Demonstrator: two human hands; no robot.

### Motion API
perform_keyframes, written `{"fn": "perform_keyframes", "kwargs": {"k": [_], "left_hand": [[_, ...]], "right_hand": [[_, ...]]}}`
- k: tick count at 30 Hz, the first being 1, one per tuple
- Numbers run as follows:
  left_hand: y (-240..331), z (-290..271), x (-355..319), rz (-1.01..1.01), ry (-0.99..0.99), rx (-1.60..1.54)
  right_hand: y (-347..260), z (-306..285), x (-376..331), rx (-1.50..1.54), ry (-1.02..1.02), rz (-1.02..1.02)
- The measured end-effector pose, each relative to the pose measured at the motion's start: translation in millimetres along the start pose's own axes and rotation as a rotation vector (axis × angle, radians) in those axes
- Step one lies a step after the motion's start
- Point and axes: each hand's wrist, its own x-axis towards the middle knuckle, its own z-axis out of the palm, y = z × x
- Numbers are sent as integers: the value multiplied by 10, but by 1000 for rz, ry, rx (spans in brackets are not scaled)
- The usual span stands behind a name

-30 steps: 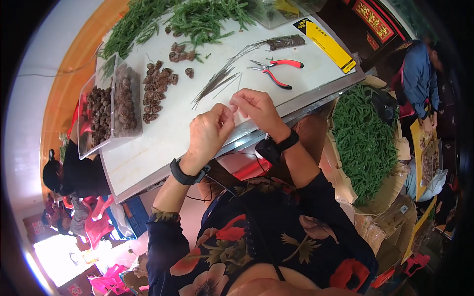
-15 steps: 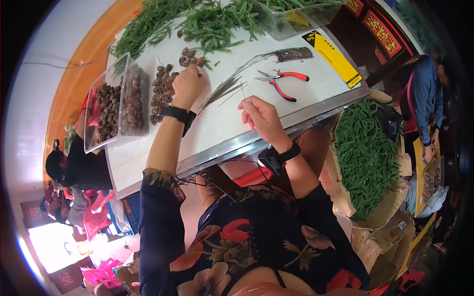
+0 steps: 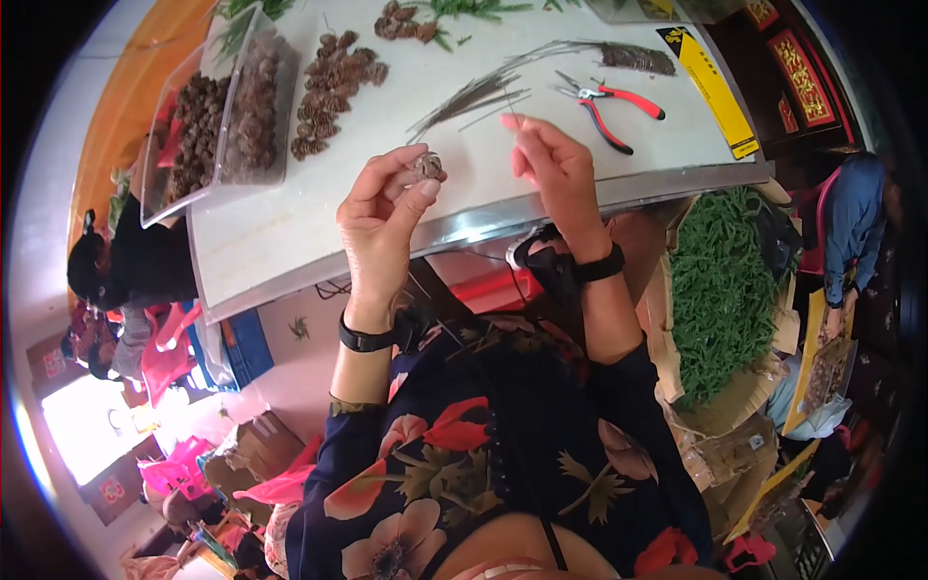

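My left hand (image 3: 385, 198) pinches a small brown pine cone (image 3: 426, 166) between thumb and fingers, above the near edge of the white table. To its right, my right hand (image 3: 559, 174) is closed on a thin wire (image 3: 511, 101) that points up from its fingertips. Beyond the hands lies a loose bundle of thin wires (image 3: 474, 95). Several pine cones (image 3: 329, 92) lie in a pile on the left, and a smaller cluster of pine cones (image 3: 404, 23) rests farther back. Red-handled pliers (image 3: 609, 106) lie with their handles spread, right of the wires.
A clear plastic bin (image 3: 217, 126) of pine cones stands at the table's left. A dark wire bundle (image 3: 636, 59) and a yellow card (image 3: 710, 92) lie at the right. Below the table's right side is a cardboard box of green sprigs (image 3: 720, 300). Another person's hand (image 3: 832, 322) shows far right.
My left hand has come back from the cones toward me, now with a pine cone in it. My right hand still has the wire. The view has shifted, so the tabletop sits higher.
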Motion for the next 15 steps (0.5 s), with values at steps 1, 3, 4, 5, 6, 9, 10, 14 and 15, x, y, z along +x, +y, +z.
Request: {"fn": "perform_keyframes", "kwargs": {"k": [1, 3, 4, 5, 6, 9, 10, 14, 15], "left_hand": [[-7, -12, -48, -9, 7, -23], [21, -36, -102, -19, 21, -48], [29, -52, -122, -8, 32, -28], [33, -67, -124, 4, 35, -8], [36, -79, -125, 17, 37, 12], [48, -115, -179, 108, 71, 98], [35, -124, -197, 155, 84, 142], [-10, -130, -228, 202, 105, 256], [-6, -125, -230, 199, 110, 258]], "right_hand": [[-35, 42, -12, 94, 3, 60], [-95, 132, -53, 186, 2, 124], [-123, 187, -130, 136, -22, 70], [-157, 236, -216, 86, -39, 13], [-192, 277, -282, 37, -57, -44], [-320, 380, -417, -46, -51, -101], [-344, 400, -443, -88, -46, -132], [-417, 460, -489, -199, 41, -170], [-449, 467, -481, -197, 36, -166]]}}
